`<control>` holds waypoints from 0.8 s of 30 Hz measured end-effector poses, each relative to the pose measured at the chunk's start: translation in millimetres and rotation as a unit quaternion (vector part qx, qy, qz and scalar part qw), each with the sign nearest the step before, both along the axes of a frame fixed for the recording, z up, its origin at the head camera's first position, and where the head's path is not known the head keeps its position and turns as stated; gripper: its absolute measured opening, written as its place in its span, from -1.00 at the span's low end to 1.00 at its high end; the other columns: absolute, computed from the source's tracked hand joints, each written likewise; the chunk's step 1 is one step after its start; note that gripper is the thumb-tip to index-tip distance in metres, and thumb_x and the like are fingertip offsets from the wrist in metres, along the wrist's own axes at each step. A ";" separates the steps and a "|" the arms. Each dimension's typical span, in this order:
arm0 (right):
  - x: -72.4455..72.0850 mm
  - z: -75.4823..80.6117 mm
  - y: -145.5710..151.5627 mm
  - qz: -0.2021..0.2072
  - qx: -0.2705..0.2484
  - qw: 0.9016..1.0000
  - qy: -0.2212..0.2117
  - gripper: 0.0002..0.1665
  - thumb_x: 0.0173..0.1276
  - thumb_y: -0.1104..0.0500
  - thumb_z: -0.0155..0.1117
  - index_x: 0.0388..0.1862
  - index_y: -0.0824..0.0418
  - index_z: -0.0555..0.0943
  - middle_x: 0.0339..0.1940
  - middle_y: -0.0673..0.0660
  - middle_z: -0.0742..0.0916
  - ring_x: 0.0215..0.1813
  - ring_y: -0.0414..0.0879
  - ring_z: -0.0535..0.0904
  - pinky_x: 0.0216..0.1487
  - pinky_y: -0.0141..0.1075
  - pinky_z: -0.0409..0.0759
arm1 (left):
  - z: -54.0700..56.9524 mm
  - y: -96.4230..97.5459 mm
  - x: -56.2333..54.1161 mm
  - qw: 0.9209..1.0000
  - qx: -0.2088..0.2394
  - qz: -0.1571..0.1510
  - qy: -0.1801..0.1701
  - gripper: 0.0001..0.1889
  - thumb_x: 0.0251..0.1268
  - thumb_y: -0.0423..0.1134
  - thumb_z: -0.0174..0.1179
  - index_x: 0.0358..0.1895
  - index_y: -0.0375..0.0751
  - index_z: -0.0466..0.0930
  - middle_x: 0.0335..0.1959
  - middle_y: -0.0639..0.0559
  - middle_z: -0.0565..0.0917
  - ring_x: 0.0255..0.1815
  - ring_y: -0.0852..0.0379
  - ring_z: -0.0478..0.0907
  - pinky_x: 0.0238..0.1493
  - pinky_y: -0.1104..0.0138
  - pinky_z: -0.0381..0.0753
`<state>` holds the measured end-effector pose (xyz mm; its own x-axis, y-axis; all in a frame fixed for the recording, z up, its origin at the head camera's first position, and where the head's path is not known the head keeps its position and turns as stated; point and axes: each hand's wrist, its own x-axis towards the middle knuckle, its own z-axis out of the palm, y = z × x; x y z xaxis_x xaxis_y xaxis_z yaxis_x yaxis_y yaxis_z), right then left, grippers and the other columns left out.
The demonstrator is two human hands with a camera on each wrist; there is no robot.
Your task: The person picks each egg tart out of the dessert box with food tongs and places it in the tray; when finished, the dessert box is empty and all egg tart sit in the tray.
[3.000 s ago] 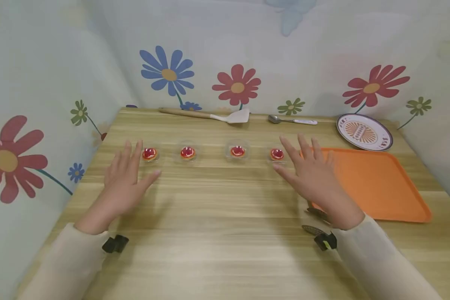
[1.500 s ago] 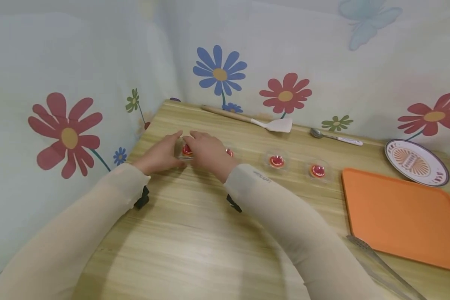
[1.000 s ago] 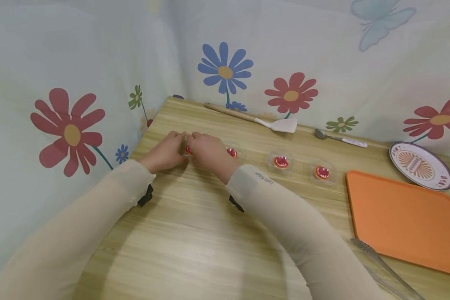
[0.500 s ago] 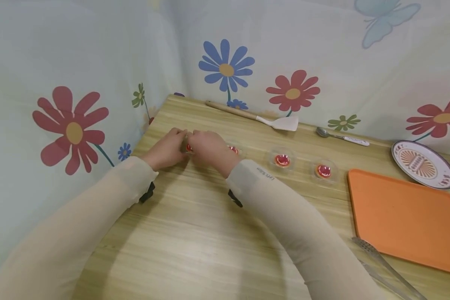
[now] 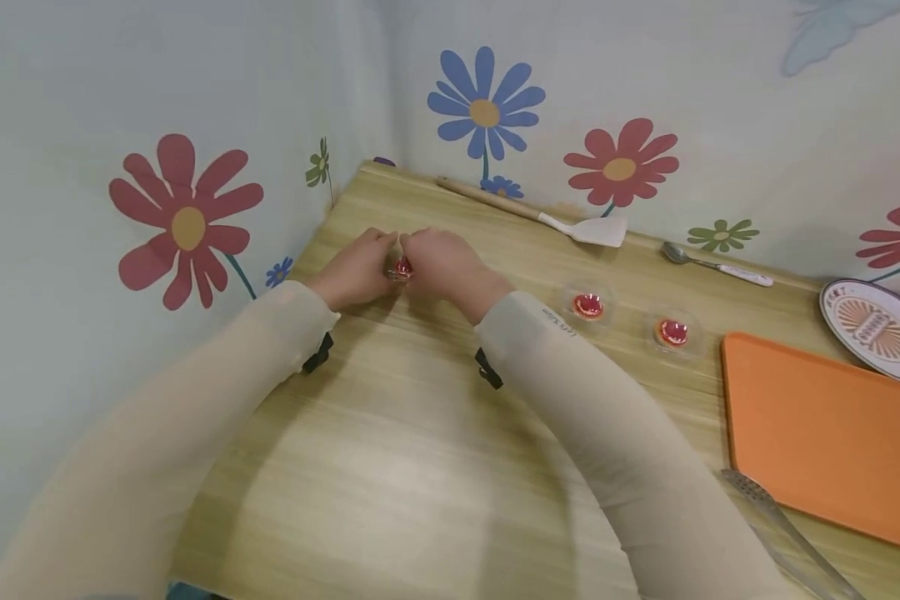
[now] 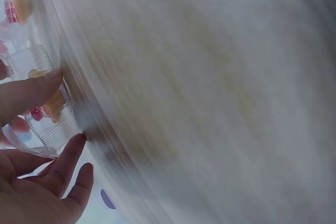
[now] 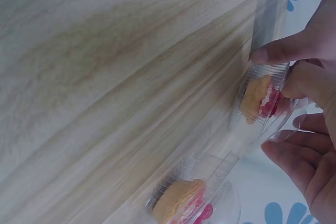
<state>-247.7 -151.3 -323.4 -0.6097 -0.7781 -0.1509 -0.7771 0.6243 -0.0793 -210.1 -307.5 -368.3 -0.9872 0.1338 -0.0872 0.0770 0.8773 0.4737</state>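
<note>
"Where are we finding the red-topped tart (image 5: 402, 268)?"

"We're seeing it sitting inside a clear plastic box (image 6: 58, 136), between the left hand (image 5: 356, 271) and the right hand (image 5: 446, 267)."

"And how are we gripping?"

"We're pinching the box with both hands, bent thumbs and fingers holding its thin walls; our sleeved forearms (image 5: 570, 383) are slanting inward over the wooden table (image 5: 375, 467)."

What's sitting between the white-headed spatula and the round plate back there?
A metal spoon with a white handle lies between the spatula and the plate, as the head view shows.
</note>
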 end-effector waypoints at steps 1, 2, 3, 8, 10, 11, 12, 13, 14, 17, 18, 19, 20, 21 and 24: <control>-0.3 1.3 1.0 -0.004 -0.001 1.000 -0.001 -0.69 0.32 0.13 0.32 -0.03 0.23 0.54 -0.20 0.08 0.65 -0.15 -0.01 0.58 -0.03 -0.14 0.59 | 0.9 0.7 -1.0 1.000 0.001 0.001 -0.002 -0.10 0.17 -0.24 0.35 0.49 -0.53 0.05 0.38 -0.41 0.28 0.39 -0.27 0.27 0.44 0.01 0.20; -0.4 2.5 1.6 -0.007 -0.002 1.000 0.000 -0.67 0.33 0.12 0.31 -0.01 0.24 0.54 -0.18 0.09 0.65 -0.13 -0.01 0.58 -0.02 -0.13 0.59 | 1.8 1.4 -1.7 1.000 0.003 0.002 -0.004 -0.09 0.15 -0.26 0.35 0.49 -0.53 0.05 0.38 -0.41 0.28 0.39 -0.27 0.27 0.45 0.01 0.20; -0.1 3.5 2.0 -0.012 -0.002 1.000 0.000 -0.66 0.34 0.11 0.30 0.01 0.24 0.54 -0.16 0.10 0.65 -0.12 0.00 0.59 -0.02 -0.13 0.59 | 2.6 1.9 -2.0 1.000 0.005 0.002 -0.005 -0.08 0.13 -0.27 0.36 0.50 -0.53 0.04 0.39 -0.40 0.27 0.40 -0.27 0.27 0.45 0.01 0.19; 2.1 5.3 1.9 -0.025 0.002 1.000 0.000 -0.57 0.39 0.07 0.27 0.14 0.24 0.51 -0.04 0.12 0.66 -0.04 0.00 0.59 0.03 -0.13 0.59 | 4.3 2.4 0.0 1.000 0.015 0.006 -0.019 0.02 0.06 -0.32 0.40 0.53 -0.49 -0.06 0.43 -0.41 0.23 0.43 -0.25 0.23 0.46 0.02 0.17; 2.5 5.8 1.7 -0.027 0.003 1.000 -0.001 -0.46 0.40 0.06 0.28 0.27 0.26 0.48 0.08 0.15 0.65 0.04 0.02 0.60 0.09 -0.12 0.58 | 4.9 2.1 1.2 0.999 0.023 0.010 -0.026 0.10 0.03 -0.31 0.43 0.56 -0.43 -0.14 0.45 -0.42 0.19 0.43 -0.26 0.21 0.45 0.01 0.18; 2.4 6.3 1.8 -0.027 0.002 1.000 0.001 -0.41 0.40 0.05 0.29 0.33 0.26 0.44 0.14 0.17 0.64 0.09 0.03 0.59 0.12 -0.11 0.57 | 6.0 2.1 2.1 0.999 0.027 0.013 -0.028 0.14 0.00 -0.30 0.46 0.57 -0.39 -0.18 0.46 -0.42 0.17 0.44 -0.25 0.21 0.45 0.01 0.18; 2.2 6.9 1.9 -0.028 0.001 1.000 0.003 -0.36 0.40 0.05 0.29 0.37 0.27 0.42 0.18 0.18 0.63 0.12 0.04 0.59 0.14 -0.11 0.57 | 7.9 2.3 3.1 0.999 0.032 0.017 -0.031 0.19 -0.02 -0.29 0.48 0.58 -0.35 -0.22 0.46 -0.42 0.15 0.43 -0.25 0.21 0.44 0.00 0.20; 1.9 7.9 2.1 -0.029 0.001 1.000 0.003 -0.31 0.39 0.06 0.30 0.42 0.27 0.38 0.24 0.19 0.61 0.16 0.04 0.58 0.17 -0.11 0.56 | 9.7 2.0 4.2 0.999 0.037 0.021 -0.031 0.22 -0.04 -0.27 0.50 0.59 -0.32 -0.25 0.47 -0.42 0.14 0.42 -0.25 0.21 0.43 -0.01 0.22; 1.4 8.9 2.4 -0.032 -0.001 1.000 0.002 -0.26 0.38 0.06 0.31 0.46 0.28 0.34 0.29 0.19 0.58 0.20 0.04 0.56 0.20 -0.11 0.54 | 11.8 1.5 5.5 0.998 0.041 0.025 -0.030 0.25 -0.05 -0.27 0.51 0.60 -0.28 -0.27 0.47 -0.42 0.13 0.40 -0.24 0.22 0.41 -0.01 0.25; -0.9 11.9 3.8 -0.041 -0.013 0.999 -0.015 -0.22 0.37 0.09 0.33 0.49 0.27 0.30 0.36 0.19 0.54 0.30 0.04 0.50 0.29 -0.12 0.48 | 20.7 -1.1 10.5 0.998 0.047 0.036 -0.018 0.22 0.01 -0.27 0.49 0.61 -0.20 -0.28 0.47 -0.42 0.10 0.34 -0.23 0.27 0.35 -0.04 0.32; -1.9 12.9 4.4 -0.044 -0.017 0.999 -0.024 -0.20 0.37 0.09 0.32 0.51 0.27 0.28 0.39 0.19 0.52 0.34 0.04 0.47 0.32 -0.13 0.44 | 23.8 -2.6 12.1 0.998 0.049 0.040 -0.011 0.20 0.03 -0.27 0.47 0.62 -0.18 -0.27 0.47 -0.42 0.10 0.29 -0.24 0.30 0.31 -0.06 0.35; -2.7 13.9 5.3 -0.048 -0.024 0.998 -0.038 -0.18 0.37 0.10 0.32 0.52 0.27 0.26 0.41 0.19 0.50 0.37 0.05 0.44 0.35 -0.14 0.41 | 26.9 -4.4 13.9 0.998 0.054 0.044 -0.006 0.17 0.07 -0.28 0.45 0.62 -0.15 -0.25 0.47 -0.41 0.10 0.29 -0.23 0.31 0.28 -0.06 0.38; -3.5 15.1 6.2 -0.053 -0.031 0.997 -0.052 -0.17 0.37 0.09 0.32 0.53 0.26 0.25 0.43 0.18 0.48 0.40 0.04 0.42 0.37 -0.15 0.39 | 30.4 -6.1 15.8 0.997 0.058 0.046 0.000 0.12 0.12 -0.28 0.42 0.62 -0.11 -0.23 0.48 -0.39 0.10 0.30 -0.24 0.31 0.26 -0.08 0.39; -4.1 16.6 7.2 -0.056 -0.039 0.995 -0.066 -0.17 0.37 0.09 0.32 0.53 0.26 0.25 0.43 0.18 0.48 0.40 0.03 0.41 0.38 -0.16 0.38 | 34.2 -7.6 17.6 0.997 0.060 0.046 0.007 0.06 0.17 -0.28 0.39 0.62 -0.10 -0.17 0.48 -0.37 0.10 0.32 -0.24 0.30 0.25 -0.09 0.39; -5.0 21.8 11.5 -0.066 -0.068 0.990 -0.106 -0.16 0.35 0.08 0.33 0.53 0.24 0.26 0.43 0.16 0.49 0.36 0.00 0.45 0.35 -0.18 0.40 | 45.3 -11.5 23.0 0.997 0.053 0.040 0.036 -0.19 0.27 -0.27 0.32 0.56 -0.10 0.14 0.46 -0.28 0.22 0.38 -0.23 0.28 0.29 -0.10 0.36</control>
<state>-252.8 -139.8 -301.5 -0.6737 -0.7152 -0.1858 -0.6462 0.6922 -0.3215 -187.0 -319.0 -323.0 -0.9982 0.0593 -0.0046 0.0465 0.8270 0.5603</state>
